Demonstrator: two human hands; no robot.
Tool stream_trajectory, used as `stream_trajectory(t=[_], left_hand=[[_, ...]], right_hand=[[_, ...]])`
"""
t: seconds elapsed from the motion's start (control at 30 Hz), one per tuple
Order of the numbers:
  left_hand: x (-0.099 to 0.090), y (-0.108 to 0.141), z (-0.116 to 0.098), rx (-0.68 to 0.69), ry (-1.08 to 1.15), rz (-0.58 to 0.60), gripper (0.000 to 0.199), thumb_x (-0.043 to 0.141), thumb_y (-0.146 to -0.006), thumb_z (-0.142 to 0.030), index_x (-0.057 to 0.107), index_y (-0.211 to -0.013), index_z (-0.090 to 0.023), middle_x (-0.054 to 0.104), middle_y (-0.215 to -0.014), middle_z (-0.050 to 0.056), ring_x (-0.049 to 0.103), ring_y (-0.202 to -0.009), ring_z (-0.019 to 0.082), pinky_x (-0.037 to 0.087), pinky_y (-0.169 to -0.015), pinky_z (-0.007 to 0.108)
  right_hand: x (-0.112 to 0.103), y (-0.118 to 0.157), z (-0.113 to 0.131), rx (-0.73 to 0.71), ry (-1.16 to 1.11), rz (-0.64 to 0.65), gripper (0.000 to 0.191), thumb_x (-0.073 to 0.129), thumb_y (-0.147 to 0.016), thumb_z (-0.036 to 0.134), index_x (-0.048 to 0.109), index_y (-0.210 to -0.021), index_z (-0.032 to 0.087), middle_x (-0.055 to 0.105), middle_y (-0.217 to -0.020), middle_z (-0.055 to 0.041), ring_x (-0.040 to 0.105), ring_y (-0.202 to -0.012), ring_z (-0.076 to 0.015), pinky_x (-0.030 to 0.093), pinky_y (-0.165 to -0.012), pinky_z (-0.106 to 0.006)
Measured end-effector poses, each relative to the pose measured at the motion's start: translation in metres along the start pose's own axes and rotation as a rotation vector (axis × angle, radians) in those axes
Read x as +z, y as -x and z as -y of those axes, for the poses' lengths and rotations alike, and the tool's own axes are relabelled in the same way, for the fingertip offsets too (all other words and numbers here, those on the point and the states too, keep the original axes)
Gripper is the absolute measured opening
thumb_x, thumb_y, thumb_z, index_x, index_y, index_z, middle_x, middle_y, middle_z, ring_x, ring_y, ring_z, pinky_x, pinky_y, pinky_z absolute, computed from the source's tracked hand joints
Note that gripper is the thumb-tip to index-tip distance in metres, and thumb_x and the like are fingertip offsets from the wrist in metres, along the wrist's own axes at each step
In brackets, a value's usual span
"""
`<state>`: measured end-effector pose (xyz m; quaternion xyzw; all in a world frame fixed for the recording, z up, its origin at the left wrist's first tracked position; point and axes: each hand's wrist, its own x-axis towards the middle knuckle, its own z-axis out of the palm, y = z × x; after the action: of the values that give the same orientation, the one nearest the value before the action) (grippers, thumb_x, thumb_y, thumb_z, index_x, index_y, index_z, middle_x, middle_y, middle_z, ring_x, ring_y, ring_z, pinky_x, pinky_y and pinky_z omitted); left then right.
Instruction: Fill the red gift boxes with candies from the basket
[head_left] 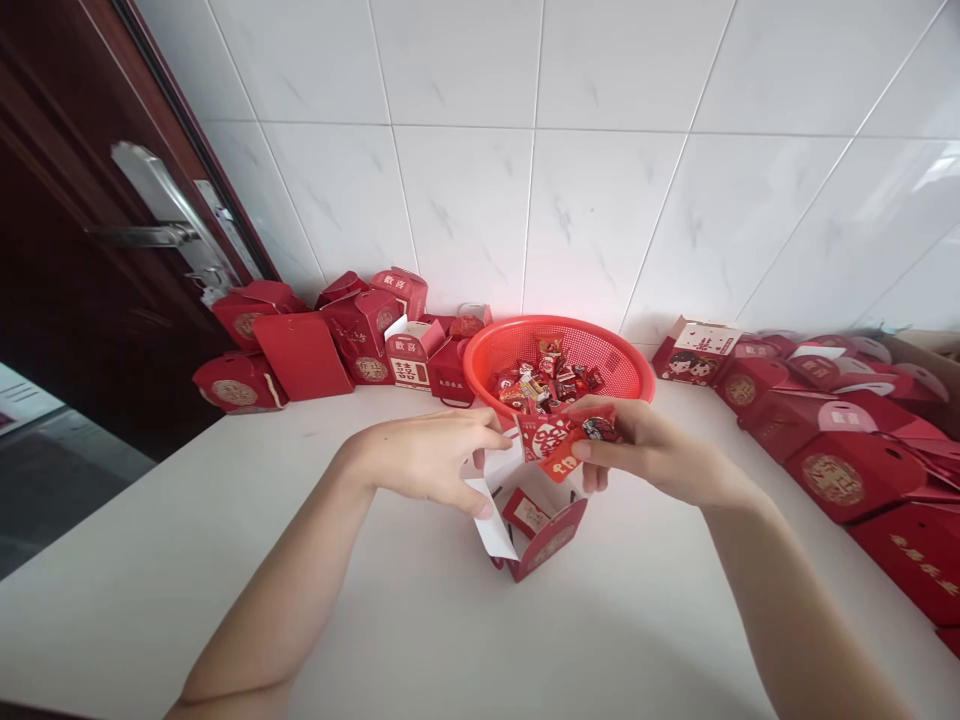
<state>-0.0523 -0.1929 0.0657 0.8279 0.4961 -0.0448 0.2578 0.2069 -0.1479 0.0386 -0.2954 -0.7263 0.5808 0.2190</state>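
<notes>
A small red gift box point(551, 548) with a white inside stands with its top open on the white table. Inside it lies a small red packet point(527, 513) with a pale label. At the box's left side, the thumb of my left hand point(427, 458) rests on a raised white flap point(493, 520), its fingers curled over the far edge. My right hand point(649, 450) is closed on several red wrapped candies point(546, 438), held just above the opening. The box hides part of my right fingertips.
Behind the box, a red plastic basket point(645, 375) holds loose wrapped candies point(555, 375). Red gift boxes point(360, 335) cluster along the wall at left, and more boxes point(832, 475) line the right side. A dark door point(82, 200) with a metal handle point(150, 236) is at far left.
</notes>
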Motion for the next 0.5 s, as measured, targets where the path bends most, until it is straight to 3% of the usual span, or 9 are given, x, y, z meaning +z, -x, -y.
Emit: stream_trajectory(t=[0.13, 0.3, 0.5], left_hand=[[0.001, 0.000, -0.001, -0.009, -0.014, 0.009, 0.051, 0.073, -0.075, -0.042, 0.065, -0.123, -0.027, 0.058, -0.128, 0.005, 0.061, -0.104, 0.024, 0.047, -0.081, 0.028], [0.001, -0.001, 0.002, -0.020, -0.030, 0.002, 0.069, 0.075, -0.073, -0.043, 0.057, -0.138, -0.031, 0.054, -0.137, 0.004, 0.060, -0.111, 0.026, 0.047, -0.087, 0.030], [0.002, 0.001, 0.000, 0.024, -0.034, -0.034, 0.072, 0.075, -0.074, -0.038, 0.054, -0.142, -0.029, 0.050, -0.142, 0.005, 0.055, -0.122, 0.027, 0.046, -0.093, 0.030]], right_hand=[[-0.001, 0.003, 0.004, 0.027, 0.123, 0.052, 0.027, 0.070, -0.087, 0.035, 0.066, -0.107, 0.019, 0.067, -0.075, 0.0005, 0.064, -0.063, -0.0143, 0.054, -0.061, -0.028], [0.011, -0.004, 0.000, 0.061, 0.233, 0.087, 0.021, 0.072, -0.084, 0.030, 0.069, -0.102, 0.020, 0.068, -0.077, 0.0012, 0.058, -0.060, -0.0116, 0.051, -0.055, -0.025], [0.019, -0.009, -0.003, 0.047, 0.262, 0.025, 0.019, 0.070, -0.085, 0.032, 0.071, -0.101, 0.021, 0.069, -0.079, 0.0001, 0.059, -0.064, -0.0131, 0.050, -0.053, -0.023]])
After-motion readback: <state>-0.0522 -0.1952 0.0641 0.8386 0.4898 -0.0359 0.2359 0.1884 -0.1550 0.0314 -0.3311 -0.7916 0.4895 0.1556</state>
